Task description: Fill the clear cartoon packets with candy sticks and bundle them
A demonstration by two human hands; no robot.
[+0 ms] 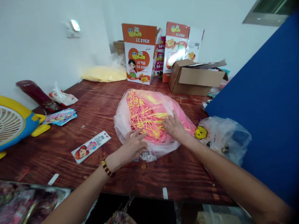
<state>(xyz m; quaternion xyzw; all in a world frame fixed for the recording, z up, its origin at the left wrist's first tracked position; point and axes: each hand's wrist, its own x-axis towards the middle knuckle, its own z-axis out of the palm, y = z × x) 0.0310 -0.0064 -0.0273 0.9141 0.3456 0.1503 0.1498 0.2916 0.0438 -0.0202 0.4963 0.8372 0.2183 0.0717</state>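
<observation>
A clear plastic bag (121, 119) lies open on the table, full of thin pink and yellow sticks (142, 116). My left hand (134, 144) is over its near edge, fingers apart, with the fingertips at the sticks. On the right side of the pile rests my right hand (174, 127), its fingers spread and touching the sticks and the bag's folded plastic; its thumb is hidden. I see nothing held in either hand. Left of the bag is a stack of flat printed wrappers (91, 147). A small clear packet (149, 155) sits under my left hand.
Printed cartons (140, 56) and an open brown box (198, 79) stand at the back. A yellow-blue fan (21, 121), a dark red bottle (35, 93) and a tissue pack (62, 97) are at left. A crumpled plastic bag (229, 137) lies right, beside a blue panel (261, 102).
</observation>
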